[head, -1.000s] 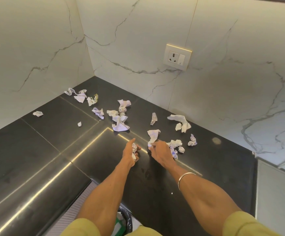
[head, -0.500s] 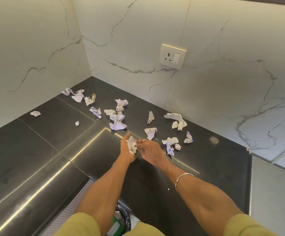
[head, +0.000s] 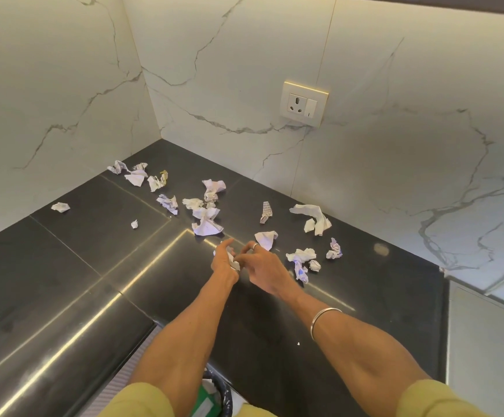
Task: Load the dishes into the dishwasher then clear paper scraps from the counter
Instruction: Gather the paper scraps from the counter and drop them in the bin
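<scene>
Several crumpled white paper scraps lie scattered over the black corner counter [head: 64,281]. My left hand [head: 223,261] is over the middle of the counter, closed on a wad of scraps [head: 233,260]. My right hand [head: 262,266] is right beside it with fingers spread, its fingertips touching the wad and holding nothing of its own. One scrap [head: 265,238] lies just beyond my right hand. A cluster of scraps [head: 300,258] lies to its right. More scraps sit farther back, such as one big piece [head: 207,222] and a long strip [head: 314,216].
Marble walls close the corner behind the counter, with a socket [head: 303,104] on the right wall. A black bin [head: 216,397] with rubbish in it stands below the counter's front edge, between my arms. A white surface [head: 491,341] adjoins the counter at right.
My right hand brought a scrap from the right over to my left hand, passed it into the wad and has opened. Both hands have drifted slightly towards the back.
</scene>
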Demonstrator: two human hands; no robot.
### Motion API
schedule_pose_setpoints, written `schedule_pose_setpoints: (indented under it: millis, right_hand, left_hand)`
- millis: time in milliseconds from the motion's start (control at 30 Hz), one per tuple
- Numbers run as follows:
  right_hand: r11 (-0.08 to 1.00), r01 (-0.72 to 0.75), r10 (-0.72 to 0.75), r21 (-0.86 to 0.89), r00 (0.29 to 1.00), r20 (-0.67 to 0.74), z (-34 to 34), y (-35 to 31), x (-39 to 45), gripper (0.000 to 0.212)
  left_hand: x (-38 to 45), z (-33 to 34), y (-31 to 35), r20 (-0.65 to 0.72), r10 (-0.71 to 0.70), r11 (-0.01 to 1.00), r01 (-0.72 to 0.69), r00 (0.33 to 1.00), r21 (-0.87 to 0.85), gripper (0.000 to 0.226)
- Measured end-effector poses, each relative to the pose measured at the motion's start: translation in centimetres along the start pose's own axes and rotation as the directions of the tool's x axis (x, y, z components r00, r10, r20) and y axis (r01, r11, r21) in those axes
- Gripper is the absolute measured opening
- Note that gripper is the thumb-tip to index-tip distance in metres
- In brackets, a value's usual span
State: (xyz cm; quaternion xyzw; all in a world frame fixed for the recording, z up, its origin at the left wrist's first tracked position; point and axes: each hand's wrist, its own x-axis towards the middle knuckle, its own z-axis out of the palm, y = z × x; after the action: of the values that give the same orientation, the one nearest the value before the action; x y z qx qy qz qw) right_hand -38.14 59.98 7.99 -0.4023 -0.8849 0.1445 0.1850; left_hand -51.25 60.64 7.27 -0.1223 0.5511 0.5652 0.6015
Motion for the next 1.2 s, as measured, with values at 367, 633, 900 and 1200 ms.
schedule_pose_setpoints:
  millis: [367,633,900,1200]
  right_hand:
    - [0.913,-0.407,0.402,-0.036,0.910,-0.097,0.7,3.2,2.6,0.057]
    - [0.877,-0.476,0.480,-0.064,0.870,0.115,1.5,5.3,4.2,0.026]
    - [0.724,-0.613,0.615,0.316,0.781,0.108,0.0,4.2,3.9,0.048]
    - [0.695,-0.519,0.470,0.497,0.851,0.233,-1.4,0.9,3.6,0.039]
  left_hand:
    - [2.1,-0.4,-0.7,-0.037,0.070,0.979,-0.062,0.997,0.195,0.050]
    - [2.9,-0.9,0.3,0.051,-0.007,0.991,0.000,0.999,0.134,0.061]
    - [2.8,-1.2,0.0,0.088,-0.033,0.994,0.023,0.996,0.108,0.049]
    - [0.7,0.5,-2.0,0.161,-0.060,0.997,0.068,0.985,-0.043,0.029]
